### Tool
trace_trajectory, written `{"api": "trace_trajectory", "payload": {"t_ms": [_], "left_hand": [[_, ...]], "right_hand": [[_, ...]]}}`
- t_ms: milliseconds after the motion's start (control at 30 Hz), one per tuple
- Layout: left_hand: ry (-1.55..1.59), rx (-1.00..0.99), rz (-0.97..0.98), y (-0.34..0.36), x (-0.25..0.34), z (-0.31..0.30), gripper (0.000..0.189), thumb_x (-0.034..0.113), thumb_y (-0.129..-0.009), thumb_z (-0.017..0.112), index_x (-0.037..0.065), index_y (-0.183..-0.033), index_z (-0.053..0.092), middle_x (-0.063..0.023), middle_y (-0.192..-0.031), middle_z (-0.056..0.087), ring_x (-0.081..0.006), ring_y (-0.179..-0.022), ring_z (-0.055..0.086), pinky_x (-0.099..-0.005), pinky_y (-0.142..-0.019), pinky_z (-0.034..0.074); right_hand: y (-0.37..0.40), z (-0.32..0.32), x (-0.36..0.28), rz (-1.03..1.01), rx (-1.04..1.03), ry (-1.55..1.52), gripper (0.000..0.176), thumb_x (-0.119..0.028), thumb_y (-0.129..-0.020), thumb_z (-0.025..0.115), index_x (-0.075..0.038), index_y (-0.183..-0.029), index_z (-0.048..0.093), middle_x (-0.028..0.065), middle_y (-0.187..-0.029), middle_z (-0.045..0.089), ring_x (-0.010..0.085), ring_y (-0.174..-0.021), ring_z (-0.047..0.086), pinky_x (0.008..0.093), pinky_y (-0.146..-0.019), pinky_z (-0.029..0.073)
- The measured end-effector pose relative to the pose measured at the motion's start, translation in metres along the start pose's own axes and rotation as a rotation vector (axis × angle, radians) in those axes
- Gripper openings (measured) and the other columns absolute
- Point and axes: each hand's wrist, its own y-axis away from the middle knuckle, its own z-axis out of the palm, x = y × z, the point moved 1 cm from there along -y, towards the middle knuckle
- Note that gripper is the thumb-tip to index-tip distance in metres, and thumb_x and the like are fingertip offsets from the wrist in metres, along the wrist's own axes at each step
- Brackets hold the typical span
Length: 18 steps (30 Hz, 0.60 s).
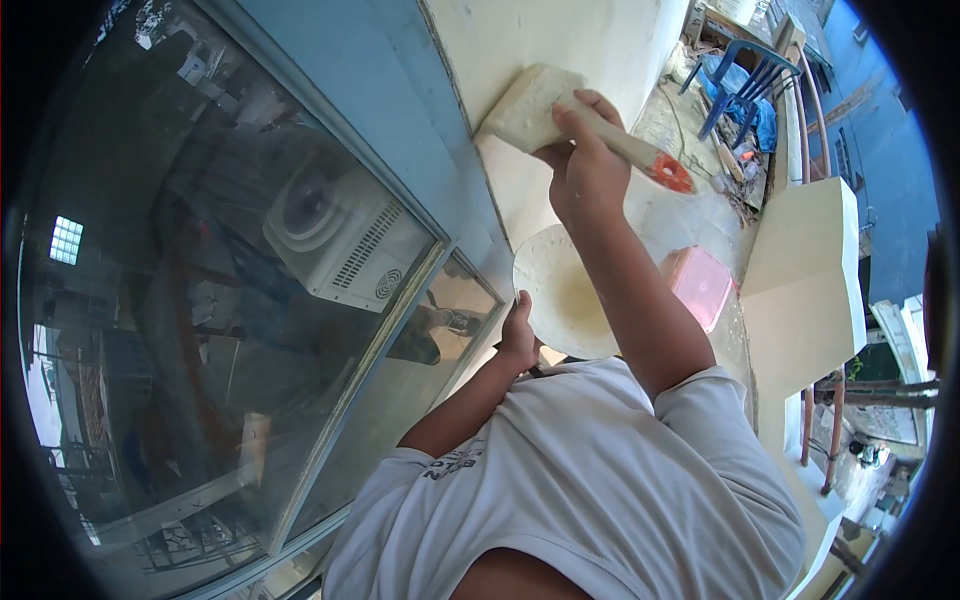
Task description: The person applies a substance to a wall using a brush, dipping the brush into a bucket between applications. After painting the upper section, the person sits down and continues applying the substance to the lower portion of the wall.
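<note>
My right hand (592, 165) is closed round the handle of a wide paintbrush (535, 105) with a red-tipped end. Its pale, paint-coated bristles lie against the cream wall (500, 40), close to the edge of the blue frame. Lower down, my left hand (518, 335) grips the rim of a round white bowl (545, 285), thumb on the edge and the other fingers mostly hidden. Some pale yellow liquid shows inside the bowl, partly covered by my right forearm.
A glass window (200, 300) in a blue frame (330, 90) stands at my left. On the floor to the right lies a pink plastic container (698, 288). A blue plastic chair (745, 85) and clutter sit farther along, beside a cream parapet (805, 285).
</note>
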Motion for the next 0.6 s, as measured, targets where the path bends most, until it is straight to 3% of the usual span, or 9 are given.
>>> {"api": "trace_trajectory", "payload": {"t_ms": [167, 300, 367, 433, 500, 600], "left_hand": [[0.012, -0.051, -0.015, -0.004, -0.004, -0.003, 0.052, 0.042, -0.092, 0.036, 0.004, -0.128, 0.034, -0.0125, -0.123, 0.047, -0.0257, -0.113, 0.048, -0.0391, -0.095, 0.04], [-0.006, 0.027, -0.03, 0.0, 0.002, 0.0, 0.052, 0.042, -0.093, 0.036, 0.004, -0.128, 0.034, -0.0127, -0.123, 0.047, -0.0262, -0.114, 0.047, -0.0393, -0.095, 0.039], [0.005, 0.021, -0.032, 0.0, 0.003, -0.002, 0.052, 0.042, -0.093, 0.036, 0.004, -0.128, 0.033, -0.0127, -0.123, 0.047, -0.0264, -0.114, 0.047, -0.0394, -0.096, 0.039], [0.001, 0.014, -0.039, -0.006, -0.002, -0.007, 0.052, 0.042, -0.093, 0.036, 0.004, -0.129, 0.033, -0.0127, -0.124, 0.047, -0.0265, -0.114, 0.047, -0.0394, -0.096, 0.038], [-0.017, -0.013, 0.031, -0.016, -0.008, -0.016, 0.053, 0.042, -0.093, 0.035, 0.004, -0.13, 0.032, -0.0128, -0.124, 0.046, -0.0268, -0.115, 0.046, -0.0396, -0.097, 0.038], [0.005, -0.008, -0.025, -0.005, -0.001, 0.002, 0.053, 0.042, -0.093, 0.035, 0.004, -0.13, 0.032, -0.0133, -0.126, 0.045, -0.0267, -0.116, 0.045, -0.0399, -0.098, 0.037]], "right_hand": [[0.004, -0.019, -0.012, -0.063, -0.014, -0.042, 0.033, -0.002, -0.077, 0.058, -0.004, -0.107, 0.045, 0.0116, -0.097, 0.051, 0.0213, -0.083, 0.058, 0.0348, -0.063, 0.056], [0.014, -0.091, 0.055, 0.119, 0.218, 0.213, 0.033, -0.002, -0.076, 0.058, -0.004, -0.106, 0.046, 0.0121, -0.098, 0.051, 0.0221, -0.084, 0.058, 0.0346, -0.061, 0.057], [0.014, -0.073, 0.062, 0.172, 0.234, 0.218, 0.033, -0.002, -0.076, 0.059, -0.004, -0.106, 0.047, 0.0118, -0.097, 0.051, 0.0213, -0.082, 0.059, 0.0349, -0.061, 0.057], [0.002, -0.047, 0.058, 0.113, 0.117, 0.176, 0.033, -0.002, -0.075, 0.059, -0.003, -0.106, 0.047, 0.0112, -0.096, 0.051, 0.0205, -0.079, 0.058, 0.0346, -0.061, 0.056], [-0.003, -0.02, 0.025, 0.07, 0.072, 0.065, 0.032, -0.002, -0.076, 0.058, -0.004, -0.106, 0.047, 0.0106, -0.095, 0.051, 0.021, -0.077, 0.058, 0.0339, -0.06, 0.056], [-0.008, -0.009, -0.011, 0.009, 0.023, 0.013, 0.031, -0.001, -0.077, 0.057, -0.004, -0.106, 0.047, 0.0111, -0.094, 0.052, 0.0215, -0.079, 0.058, 0.0339, -0.06, 0.056]]}}
